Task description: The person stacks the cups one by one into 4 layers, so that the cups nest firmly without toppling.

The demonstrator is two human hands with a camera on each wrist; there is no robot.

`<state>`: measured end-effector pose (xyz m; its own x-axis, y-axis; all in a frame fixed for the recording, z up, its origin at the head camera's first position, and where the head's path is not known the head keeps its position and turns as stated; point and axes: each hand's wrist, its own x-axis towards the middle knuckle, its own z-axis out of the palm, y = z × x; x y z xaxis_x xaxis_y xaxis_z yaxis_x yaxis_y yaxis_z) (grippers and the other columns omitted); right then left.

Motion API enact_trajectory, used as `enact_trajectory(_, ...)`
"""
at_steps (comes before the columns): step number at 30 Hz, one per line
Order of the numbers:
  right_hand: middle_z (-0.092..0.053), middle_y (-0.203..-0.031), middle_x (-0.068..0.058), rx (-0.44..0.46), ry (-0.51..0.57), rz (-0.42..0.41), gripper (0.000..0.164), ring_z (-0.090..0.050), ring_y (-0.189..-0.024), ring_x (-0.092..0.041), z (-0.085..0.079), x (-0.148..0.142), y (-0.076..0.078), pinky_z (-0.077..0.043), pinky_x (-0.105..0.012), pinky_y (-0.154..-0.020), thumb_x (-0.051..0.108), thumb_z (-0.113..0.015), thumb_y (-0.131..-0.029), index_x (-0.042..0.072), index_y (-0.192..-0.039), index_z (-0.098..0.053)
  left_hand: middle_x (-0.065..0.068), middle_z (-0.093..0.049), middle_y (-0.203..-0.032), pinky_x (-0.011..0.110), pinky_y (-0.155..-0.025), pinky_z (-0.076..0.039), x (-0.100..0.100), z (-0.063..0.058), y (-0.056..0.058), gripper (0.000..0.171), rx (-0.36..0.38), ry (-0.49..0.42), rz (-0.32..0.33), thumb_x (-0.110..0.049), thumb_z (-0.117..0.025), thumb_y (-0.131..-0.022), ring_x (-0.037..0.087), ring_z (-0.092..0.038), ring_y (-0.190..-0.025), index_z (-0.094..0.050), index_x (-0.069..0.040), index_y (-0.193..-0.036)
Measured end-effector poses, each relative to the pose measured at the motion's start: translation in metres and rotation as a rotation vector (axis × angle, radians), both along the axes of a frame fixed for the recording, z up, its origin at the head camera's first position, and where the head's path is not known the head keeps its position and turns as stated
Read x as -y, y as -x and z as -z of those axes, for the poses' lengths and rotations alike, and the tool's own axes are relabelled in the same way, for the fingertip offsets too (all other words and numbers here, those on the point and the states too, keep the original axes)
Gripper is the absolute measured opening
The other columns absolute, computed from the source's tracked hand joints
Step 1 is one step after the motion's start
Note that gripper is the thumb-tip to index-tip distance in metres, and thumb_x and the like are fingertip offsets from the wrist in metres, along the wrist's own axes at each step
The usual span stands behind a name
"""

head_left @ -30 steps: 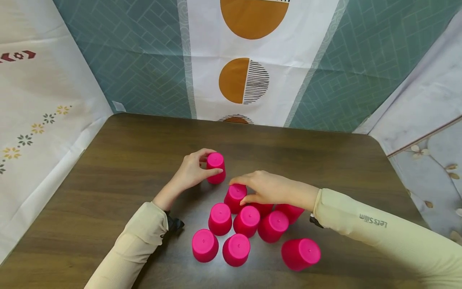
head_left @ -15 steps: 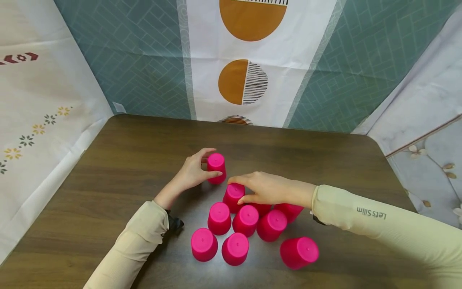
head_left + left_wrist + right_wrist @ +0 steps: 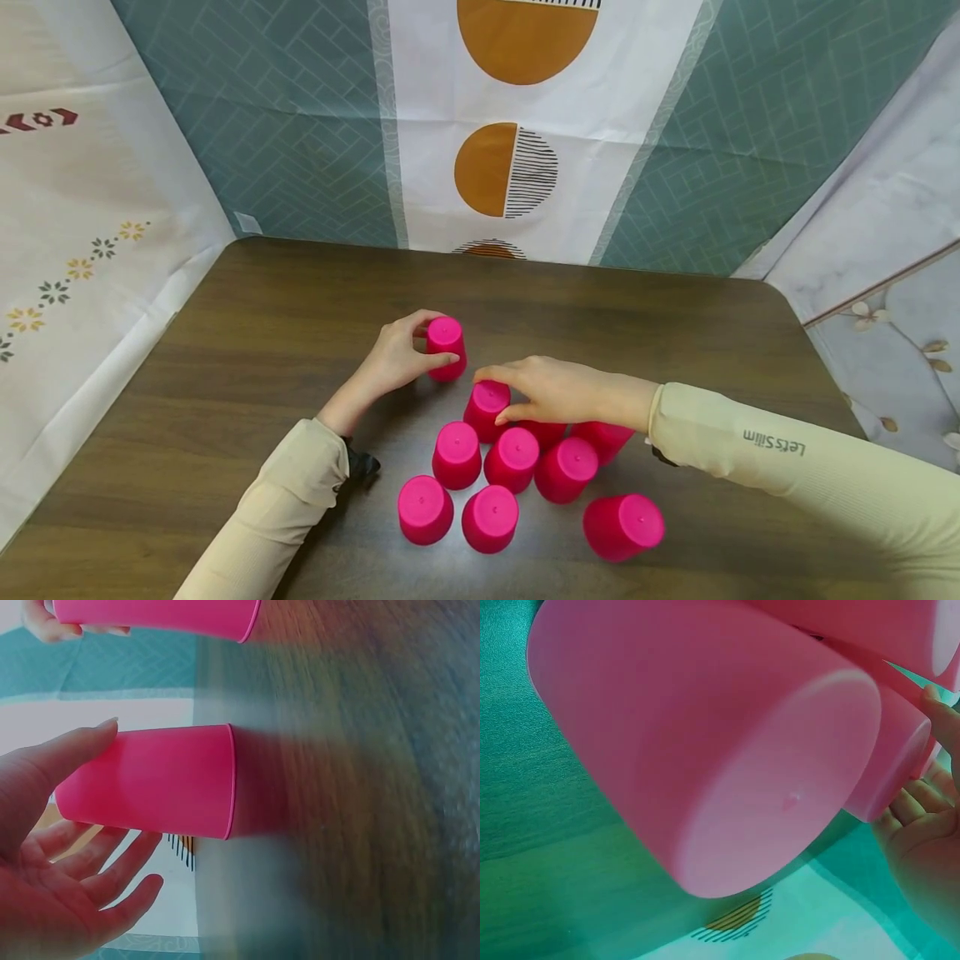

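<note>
Bottom up on the dark wooden table, a pink cup is held between the thumb and fingers of my left hand. In the left wrist view, that thumb lies along one side of the cup, and the fingers spread along the other. My right hand reaches in from the right and grips another upturned pink cup between thumb and forefinger. In the right wrist view its palm shows at the edge, while a nearer pink cup covers much of the view.
Several more upturned pink cups stand close together in front of the right hand, two partly under its wrist. Apart from them, at front right, one cup appears tipped rightward. Patterned cloth hangs beyond the table's far edge.
Both hands keep their grips almost unmoved. The right forearm sits slightly farther up in the head view, and the cup in the right hand has shifted very slightly left.
</note>
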<state>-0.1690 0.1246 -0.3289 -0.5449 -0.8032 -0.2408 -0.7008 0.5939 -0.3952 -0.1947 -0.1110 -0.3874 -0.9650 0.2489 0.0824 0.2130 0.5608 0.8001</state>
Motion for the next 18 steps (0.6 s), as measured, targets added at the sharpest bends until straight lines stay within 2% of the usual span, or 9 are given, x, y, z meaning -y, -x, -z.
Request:
enact_trajectory(10, -0.056, -0.128, -0.003, -0.005, 0.020, -0.009, 0.063, -0.058, -0.113, -0.018, 0.0012, -0.0017, 0.0022, -0.050, -0.031, -0.090, 0.032, -0.073, -0.080, 0.013, -0.135, -0.046, 0.013, -0.063, -0.112, 0.041, -0.077, -0.054, 0.0006, -0.0001, 0.0001, 0.056, -0.019, 0.016, -0.037, -0.020, -0.079, -0.072, 0.031, -0.061, -0.100, -0.055, -0.007, -0.121)
enact_trajectory(18, -0.054, -0.132, -0.002, -0.023, 0.037, 0.051, 0.065, -0.052, -0.121, -0.018, -0.0077, -0.0052, 0.0075, -0.047, -0.033, -0.094, 0.032, -0.072, -0.081, 0.015, -0.138, -0.043, 0.012, -0.064, -0.110, 0.041, -0.076, -0.054, 0.0001, -0.0008, -0.0007, 0.056, -0.024, 0.031, -0.070, -0.021, -0.080, -0.071, 0.030, -0.062, -0.098, -0.056, -0.008, -0.120)
